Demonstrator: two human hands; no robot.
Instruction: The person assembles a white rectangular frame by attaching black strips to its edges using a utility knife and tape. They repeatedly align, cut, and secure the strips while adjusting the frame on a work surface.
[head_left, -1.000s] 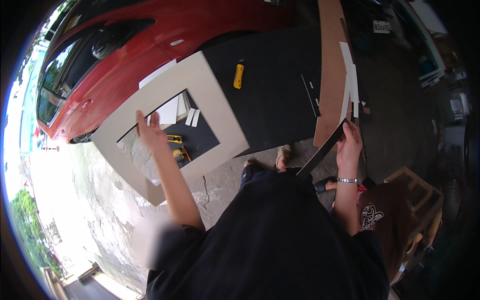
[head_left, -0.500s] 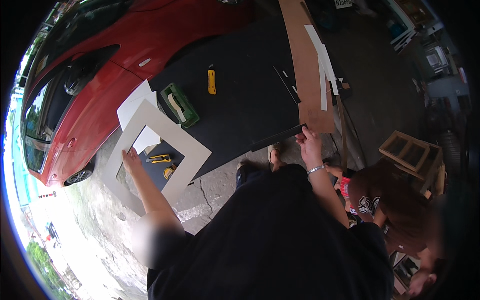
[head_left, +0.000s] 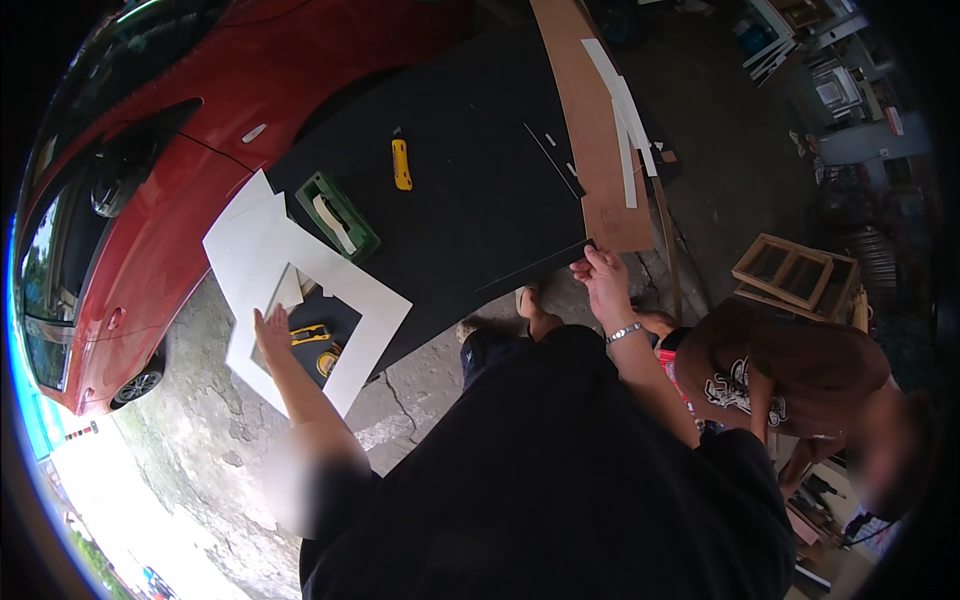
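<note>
The person's left hand [head_left: 270, 335] rests on the inner edge of a white mat-board frame [head_left: 300, 300], fingers spread flat on it, the grip pressing rather than clasping. The frame lies tilted over the near left corner of a large black board [head_left: 470, 190] that serves as the desk. The right hand [head_left: 603, 285] pinches that board's near right corner between fingers and thumb. A yellow utility knife [head_left: 401, 164] and a green tray [head_left: 338, 216] lie on the black surface, well apart from both hands; a brown hardboard strip [head_left: 592, 130] runs along its right edge. Judged from this, the step in hand is positioning: steadying the board while setting the frame. The next move likely calls for squaring the frame before any cutting.
</note>
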